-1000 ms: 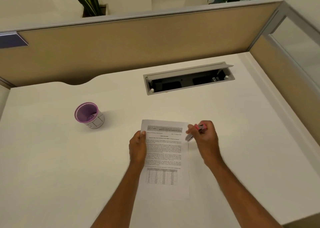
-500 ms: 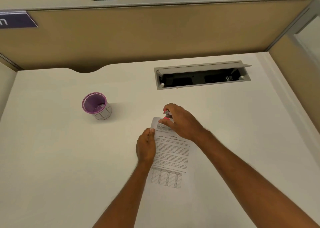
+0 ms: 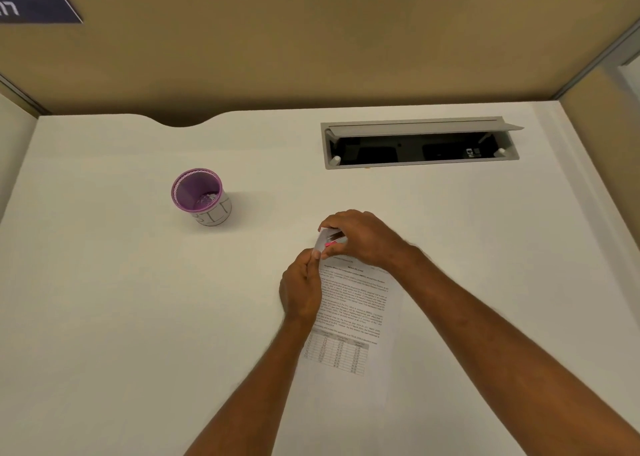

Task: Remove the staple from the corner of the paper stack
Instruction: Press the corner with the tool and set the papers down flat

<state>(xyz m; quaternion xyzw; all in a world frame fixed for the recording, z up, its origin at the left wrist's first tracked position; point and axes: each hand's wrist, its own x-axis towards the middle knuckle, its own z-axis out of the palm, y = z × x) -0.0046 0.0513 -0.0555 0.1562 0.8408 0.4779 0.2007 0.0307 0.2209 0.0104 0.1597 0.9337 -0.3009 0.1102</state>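
A printed paper stack (image 3: 356,303) lies tilted on the white desk (image 3: 121,317), with text above and a table near its bottom. My left hand (image 3: 300,291) pinches the stack's upper left corner and lifts it off the desk. My right hand (image 3: 360,237) is closed around a small pink and metal staple remover (image 3: 333,239), held right at that lifted corner. The staple itself is hidden by my fingers.
A purple mesh cup (image 3: 201,196) stands on the desk to the left of my hands. A grey cable hatch (image 3: 420,144) is open at the back right. Tan partition walls (image 3: 311,50) close off the back and right side.
My right hand carried the staple remover from the paper's right edge over to its upper left corner. My left hand raised that corner. The stack turned slightly.
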